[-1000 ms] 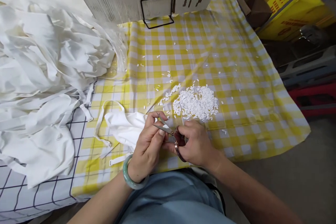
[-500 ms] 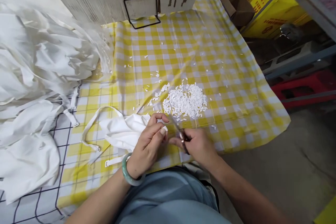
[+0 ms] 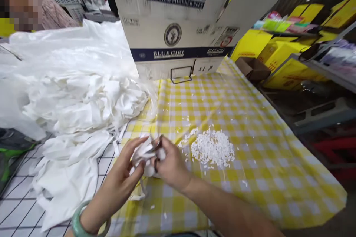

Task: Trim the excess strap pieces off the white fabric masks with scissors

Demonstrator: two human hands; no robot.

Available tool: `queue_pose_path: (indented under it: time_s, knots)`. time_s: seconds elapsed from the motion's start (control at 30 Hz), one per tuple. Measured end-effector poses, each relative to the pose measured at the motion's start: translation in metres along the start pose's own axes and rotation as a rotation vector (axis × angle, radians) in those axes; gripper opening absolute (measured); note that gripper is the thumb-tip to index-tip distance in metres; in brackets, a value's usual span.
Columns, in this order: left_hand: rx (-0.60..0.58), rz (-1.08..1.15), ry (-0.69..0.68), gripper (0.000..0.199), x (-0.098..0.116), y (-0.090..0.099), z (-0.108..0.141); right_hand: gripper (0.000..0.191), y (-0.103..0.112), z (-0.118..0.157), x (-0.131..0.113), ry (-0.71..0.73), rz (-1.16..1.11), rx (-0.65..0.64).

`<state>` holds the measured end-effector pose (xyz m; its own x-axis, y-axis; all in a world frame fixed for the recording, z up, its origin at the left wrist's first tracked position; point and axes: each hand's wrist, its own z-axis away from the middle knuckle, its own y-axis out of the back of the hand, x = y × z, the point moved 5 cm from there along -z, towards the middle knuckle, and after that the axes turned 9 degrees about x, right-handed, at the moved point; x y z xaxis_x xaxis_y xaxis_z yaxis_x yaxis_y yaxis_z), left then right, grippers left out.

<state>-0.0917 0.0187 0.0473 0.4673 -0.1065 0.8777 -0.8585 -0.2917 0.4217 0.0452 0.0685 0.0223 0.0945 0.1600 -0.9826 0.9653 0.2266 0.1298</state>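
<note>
The scene is brightly and evenly lit, with soft daylight strongest at the top right beyond the beer carton (image 3: pixel 178 18), where the background washes out. Shadows are faint. The clear film over the checked surface (image 3: pixel 250 144) shows pale glare streaks right of the carton. Motion blur smears both hands (image 3: pixel 144 163) and the white cloth between them, well below the carton. The white fabric heap (image 3: pixel 80 100) left of the carton is nearly overexposed. Lines bend toward the frame's edges, and a patch at top left is pixelated.
</note>
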Motion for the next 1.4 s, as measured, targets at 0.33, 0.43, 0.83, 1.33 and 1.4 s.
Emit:
queue_pose_path:
  time_s: [0.33, 0.43, 0.83, 1.33, 1.4]
  knots:
    - [0.126, -0.018, -0.346, 0.039, 0.045, -0.098, -0.148, 0.023, 0.196, -0.209, -0.073, 0.228, 0.381, 0.725]
    - [-0.005, -0.223, -0.234, 0.041, -0.010, -0.104, -0.110, 0.029, 0.223, -0.205, -0.039, 0.142, 0.555, 0.665]
    - [-0.139, -0.499, -0.319, 0.059, 0.002, -0.114, 0.001, 0.048, 0.155, -0.058, 0.013, -0.027, 0.665, 0.283]
    - [0.024, -0.357, -0.187, 0.024, -0.037, -0.058, 0.032, 0.033, 0.046, 0.001, 0.037, -0.147, 0.305, -0.079]
    - [0.018, -0.298, -0.179, 0.026, -0.030, -0.063, 0.044, 0.033, 0.041, 0.004, 0.046, -0.202, 0.271, -0.082]
